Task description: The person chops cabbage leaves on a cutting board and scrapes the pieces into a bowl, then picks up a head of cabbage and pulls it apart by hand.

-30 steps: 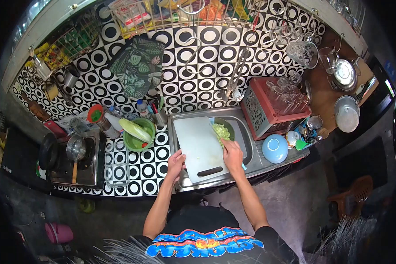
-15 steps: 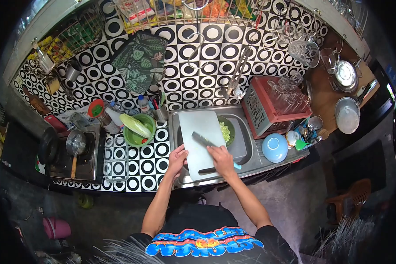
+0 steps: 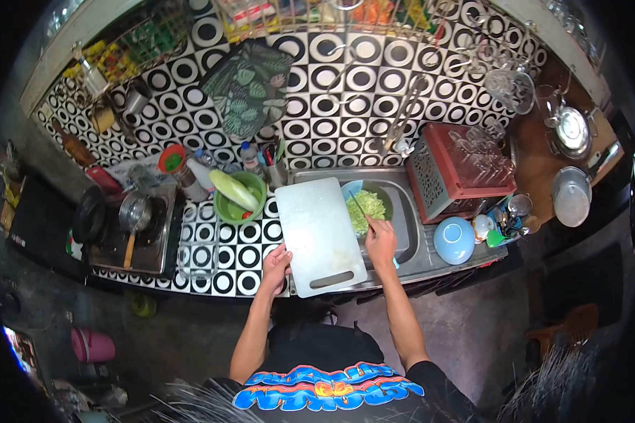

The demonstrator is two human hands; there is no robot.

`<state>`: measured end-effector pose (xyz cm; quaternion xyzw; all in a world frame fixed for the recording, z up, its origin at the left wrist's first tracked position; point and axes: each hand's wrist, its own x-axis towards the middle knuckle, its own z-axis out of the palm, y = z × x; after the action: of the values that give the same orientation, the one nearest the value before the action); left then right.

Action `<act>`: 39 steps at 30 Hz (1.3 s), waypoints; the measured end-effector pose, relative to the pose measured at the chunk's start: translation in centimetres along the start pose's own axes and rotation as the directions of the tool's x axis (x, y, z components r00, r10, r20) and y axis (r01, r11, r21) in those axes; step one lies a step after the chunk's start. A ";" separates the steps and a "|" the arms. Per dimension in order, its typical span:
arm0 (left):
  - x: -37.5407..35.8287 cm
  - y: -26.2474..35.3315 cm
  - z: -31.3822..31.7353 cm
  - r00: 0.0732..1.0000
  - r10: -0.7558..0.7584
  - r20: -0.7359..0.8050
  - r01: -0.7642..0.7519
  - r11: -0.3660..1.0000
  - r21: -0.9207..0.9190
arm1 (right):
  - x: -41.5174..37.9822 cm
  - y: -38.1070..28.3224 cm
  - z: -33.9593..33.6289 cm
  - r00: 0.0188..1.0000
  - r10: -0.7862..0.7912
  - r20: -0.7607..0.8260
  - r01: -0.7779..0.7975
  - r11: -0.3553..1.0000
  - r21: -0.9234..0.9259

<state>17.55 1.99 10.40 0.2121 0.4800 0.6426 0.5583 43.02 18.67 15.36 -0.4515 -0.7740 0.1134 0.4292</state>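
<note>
A white cutting board [image 3: 320, 236] lies over the left part of the sink, nothing on it but a few wet marks. My left hand [image 3: 276, 268] grips its left edge near the front. In my right hand [image 3: 379, 243] is the knife [image 3: 357, 204], its blade pointing over the chopped green vegetable [image 3: 370, 206]. That vegetable fills a bowl in the sink, right of the board; the bowl's near side is partly hidden by my hand and the board. A green basin [image 3: 240, 215] holding a long pale-green vegetable [image 3: 234, 190] and something red stands left of the board.
An upturned blue bowl [image 3: 454, 240] sits right of the sink [image 3: 410, 243], before a red crate [image 3: 458, 173] of glasses. Farther left, a stove [image 3: 159, 240] carries a pot [image 3: 135, 211] with a wooden handle. Bottles and a utensil holder [image 3: 278, 173] stand behind the basin.
The knife and my right hand have moved right, off the board and over the bowl. The board has shifted left relative to the sink, showing more of the bowl. The whole view has shifted slightly.
</note>
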 end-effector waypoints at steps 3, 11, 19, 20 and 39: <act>-1.8 -0.1 -1.9 0.997 -0.027 -0.077 0.027 1.000 -0.006 | -2.4 -3.2 0.1 0.999 -0.042 0.018 0.040 0.995 0.089; -5.6 -2.8 -7.6 0.971 -0.116 -0.207 0.121 0.993 0.009 | -7.8 -6.9 2.8 0.989 -0.084 0.125 0.056 0.975 0.214; -4.6 -5.5 -12.5 0.955 -0.138 -0.263 0.144 0.990 0.003 | -9.6 -7.7 5.1 0.977 -0.106 0.184 0.065 0.974 0.217; -4.3 -5.6 -13.0 0.952 -0.142 -0.271 0.149 0.989 0.004 | -9.6 -7.8 5.2 0.977 -0.105 0.185 0.066 0.976 0.208; -0.4 -6.2 -5.6 0.838 0.366 -0.405 0.177 0.518 0.836 | -9.3 -7.6 5.9 0.992 -0.075 0.098 0.059 0.985 0.161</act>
<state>16.33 -1.01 2.71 0.2954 0.8530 0.3877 0.1868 36.05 8.23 10.83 -0.3831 -0.7987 0.1833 0.4263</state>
